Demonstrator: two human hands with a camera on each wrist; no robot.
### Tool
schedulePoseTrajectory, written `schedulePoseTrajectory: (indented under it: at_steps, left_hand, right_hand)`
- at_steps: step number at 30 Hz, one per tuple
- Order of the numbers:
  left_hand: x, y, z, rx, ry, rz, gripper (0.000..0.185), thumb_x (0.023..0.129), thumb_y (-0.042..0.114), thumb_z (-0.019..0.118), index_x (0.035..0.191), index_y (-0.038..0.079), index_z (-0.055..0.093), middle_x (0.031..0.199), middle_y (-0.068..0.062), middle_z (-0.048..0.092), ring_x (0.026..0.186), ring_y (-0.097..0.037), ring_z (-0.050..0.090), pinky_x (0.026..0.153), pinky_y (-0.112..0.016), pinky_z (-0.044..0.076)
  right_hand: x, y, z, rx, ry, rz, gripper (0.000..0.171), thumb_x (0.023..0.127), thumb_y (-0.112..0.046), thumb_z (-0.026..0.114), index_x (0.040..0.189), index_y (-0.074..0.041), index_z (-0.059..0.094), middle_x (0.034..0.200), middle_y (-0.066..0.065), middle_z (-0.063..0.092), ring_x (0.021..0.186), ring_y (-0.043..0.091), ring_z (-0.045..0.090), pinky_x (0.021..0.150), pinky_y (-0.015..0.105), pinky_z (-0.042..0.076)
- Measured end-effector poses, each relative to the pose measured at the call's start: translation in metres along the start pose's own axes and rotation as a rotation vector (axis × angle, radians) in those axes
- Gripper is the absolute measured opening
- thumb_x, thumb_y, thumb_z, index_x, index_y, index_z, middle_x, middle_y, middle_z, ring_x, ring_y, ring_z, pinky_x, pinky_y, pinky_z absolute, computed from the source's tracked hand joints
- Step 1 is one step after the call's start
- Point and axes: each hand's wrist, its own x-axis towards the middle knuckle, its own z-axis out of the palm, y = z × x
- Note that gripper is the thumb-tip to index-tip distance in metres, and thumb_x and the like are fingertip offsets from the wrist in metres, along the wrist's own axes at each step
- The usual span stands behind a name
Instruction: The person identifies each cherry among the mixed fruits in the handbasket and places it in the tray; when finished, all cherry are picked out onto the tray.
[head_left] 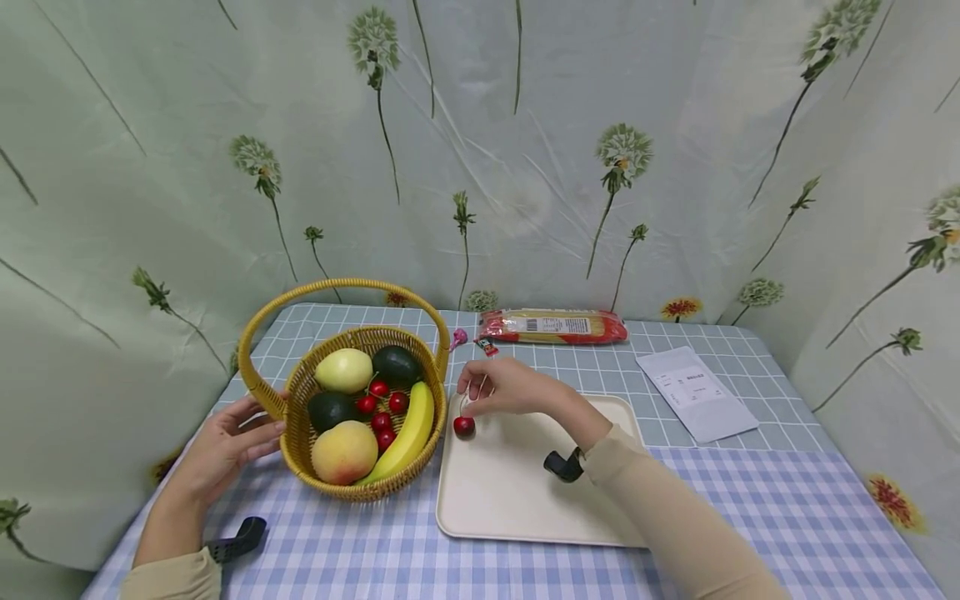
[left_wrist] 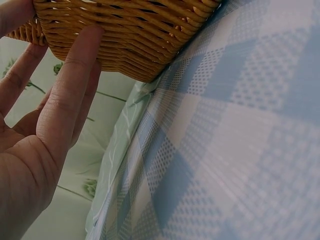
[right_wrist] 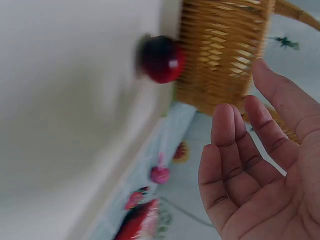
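Note:
A dark red cherry (head_left: 464,427) with a thin stem is at the left end of the cream tray (head_left: 525,517). My right hand (head_left: 504,388) is just above it, near the stem. In the right wrist view, the cherry (right_wrist: 162,59) is apart from the loosely bent fingers, and thumb and fingertips do not meet. My left hand (head_left: 228,442) touches the left side of a yellow wicker basket (head_left: 360,492); in the left wrist view its fairly straight fingers (left_wrist: 70,95) lie against the weave. Inside are a banana (head_left: 411,433), a peach (head_left: 345,452), several cherries (head_left: 382,420), a pale yellow-green fruit (head_left: 343,370) and two dark green fruits (head_left: 397,367).
A red-and-clear packet (head_left: 555,326) lies behind the tray, beside a pink-wrapped lollipop (head_left: 458,338) and a small red wrapped item (head_left: 487,347). To the right is a white labelled pouch (head_left: 697,393). The basket's tall handle (head_left: 341,285) arches over the fruit.

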Motion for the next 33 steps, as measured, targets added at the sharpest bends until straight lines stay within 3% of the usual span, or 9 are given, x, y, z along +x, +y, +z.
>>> schedulePoseTrajectory:
  at_steps: [7,18,29,33]
  left_hand:
    - [0.000,0.001,0.000,0.019,-0.001,0.007,0.046,0.104,-0.006,0.062,0.137,0.024,0.070,0.125,0.013,0.070,0.110,-0.003,0.072,0.084,-0.028,0.066]
    - [-0.001,0.002,0.002,-0.001,-0.001,0.009,0.048,0.103,-0.007,0.062,0.138,0.024,0.071,0.124,0.012,0.072,0.111,-0.004,0.072,0.083,-0.029,0.067]
    - [-0.002,0.000,0.001,-0.034,-0.020,0.028,0.049,0.103,-0.010,0.061,0.139,0.022,0.071,0.124,0.010,0.073,0.112,-0.005,0.073,0.083,-0.029,0.067]
    - [-0.002,0.000,0.001,-0.041,-0.019,0.023,0.049,0.103,-0.010,0.061,0.138,0.023,0.072,0.124,0.010,0.073,0.112,-0.005,0.073,0.083,-0.029,0.067]
  right_hand:
    - [0.009,-0.036,-0.007,-0.051,-0.060,-0.064,0.029,0.096,-0.025,0.083,0.118,-0.009,0.072,0.096,-0.002,0.073,0.087,0.008,0.065,0.079,0.020,0.058]
    - [0.046,-0.083,-0.001,-0.132,-0.218,-0.117,0.030,0.101,-0.027,0.078,0.126,-0.012,0.072,0.121,0.008,0.076,0.109,0.014,0.071,0.094,0.019,0.057]
    - [0.094,-0.100,0.008,-0.278,-0.374,-0.035,0.049,0.102,-0.033,0.076,0.145,-0.012,0.066,0.143,0.008,0.068,0.132,0.022,0.062,0.107,0.028,0.054]
    - [0.108,-0.101,0.010,-0.296,-0.389,0.033,0.048,0.102,-0.036,0.076,0.143,-0.014,0.068,0.139,0.004,0.069,0.121,0.015,0.062,0.098,0.025,0.054]
